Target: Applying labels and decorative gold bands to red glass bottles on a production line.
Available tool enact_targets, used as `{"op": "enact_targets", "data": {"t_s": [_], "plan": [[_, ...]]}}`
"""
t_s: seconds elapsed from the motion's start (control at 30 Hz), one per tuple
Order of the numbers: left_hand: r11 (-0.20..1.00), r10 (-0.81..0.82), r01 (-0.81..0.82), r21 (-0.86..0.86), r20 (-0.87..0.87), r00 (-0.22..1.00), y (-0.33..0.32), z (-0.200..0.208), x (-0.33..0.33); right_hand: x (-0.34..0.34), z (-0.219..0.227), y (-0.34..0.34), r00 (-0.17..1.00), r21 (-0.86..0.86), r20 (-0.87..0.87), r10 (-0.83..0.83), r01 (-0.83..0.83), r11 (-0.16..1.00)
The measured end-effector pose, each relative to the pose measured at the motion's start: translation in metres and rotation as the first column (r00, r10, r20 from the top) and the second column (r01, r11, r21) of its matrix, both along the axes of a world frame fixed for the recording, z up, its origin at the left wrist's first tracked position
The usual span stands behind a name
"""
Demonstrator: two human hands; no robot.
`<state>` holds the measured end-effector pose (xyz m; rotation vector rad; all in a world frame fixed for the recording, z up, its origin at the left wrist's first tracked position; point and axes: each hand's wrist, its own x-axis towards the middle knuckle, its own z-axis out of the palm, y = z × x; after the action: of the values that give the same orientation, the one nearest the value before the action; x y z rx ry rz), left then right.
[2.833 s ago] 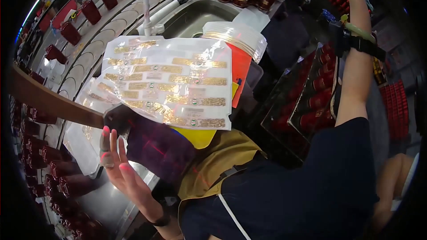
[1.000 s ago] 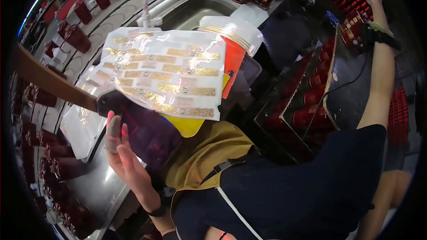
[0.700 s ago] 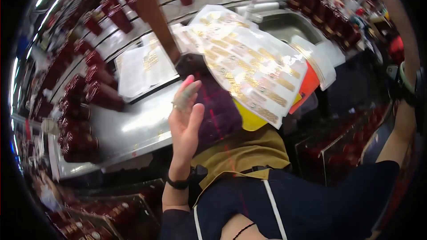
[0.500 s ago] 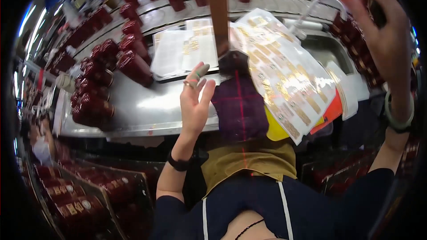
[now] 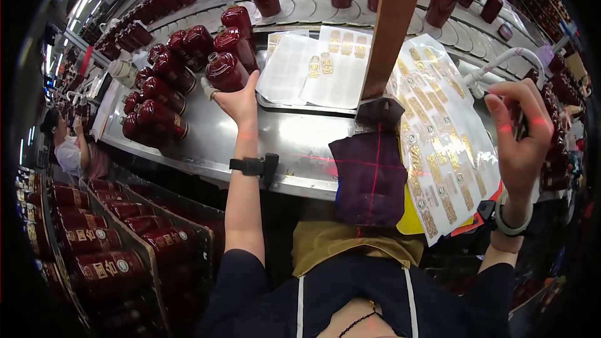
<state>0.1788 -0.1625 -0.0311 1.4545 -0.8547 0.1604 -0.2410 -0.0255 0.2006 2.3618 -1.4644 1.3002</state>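
My left hand (image 5: 236,105) reaches to the glossy dark red bottle (image 5: 226,72) at the front of a cluster on the metal bench. Its thumb and fingers are around the bottle's lower part; a grey fingertip cover shows on one finger. My right hand (image 5: 524,134) is raised at the right with fingers bent and apart, and nothing shows in it. Beside it lie clear sheets of gold labels (image 5: 441,131). Between the hands, white sheets (image 5: 285,69) bear a few gold labels. A dark purple cloth pad (image 5: 370,178) carries a red light cross.
A brown post (image 5: 389,31) stands behind the pad. More dark red bottles (image 5: 164,91) crowd the bench's left. Others ride a conveyor (image 5: 300,9) at the back. Crates of bottles (image 5: 106,263) stand at lower left. A white curved tap (image 5: 510,59) rises at right; another person (image 5: 72,144) is at far left.
My left hand has moved left and away from me, from over the bench by the pad to the bottle. My right hand has come lower. The whole view has shifted.
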Motion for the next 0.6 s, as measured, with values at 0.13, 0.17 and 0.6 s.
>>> {"op": "enact_targets", "data": {"t_s": [0.13, 0.17, 0.6], "plan": [[0.993, 0.006, 0.014, 0.116, -0.175, 0.985, -0.003, -0.012, 0.015, -0.003, -0.026, 0.001, 0.991, 0.06, 0.133, 0.0, -0.008, 0.998], [0.996, -0.034, 0.046, 0.072, -0.163, 0.986, 0.002, -0.009, 0.016, -0.004, -0.032, 0.001, 0.989, 0.084, 0.144, -0.015, 0.002, 0.996], [0.301, -0.688, 0.939, -0.164, -0.719, 0.095, 0.169, 0.042, -0.147, 0.053, -0.138, 0.038, 0.787, 0.647, 0.613, -0.069, -0.45, 0.616]]}}
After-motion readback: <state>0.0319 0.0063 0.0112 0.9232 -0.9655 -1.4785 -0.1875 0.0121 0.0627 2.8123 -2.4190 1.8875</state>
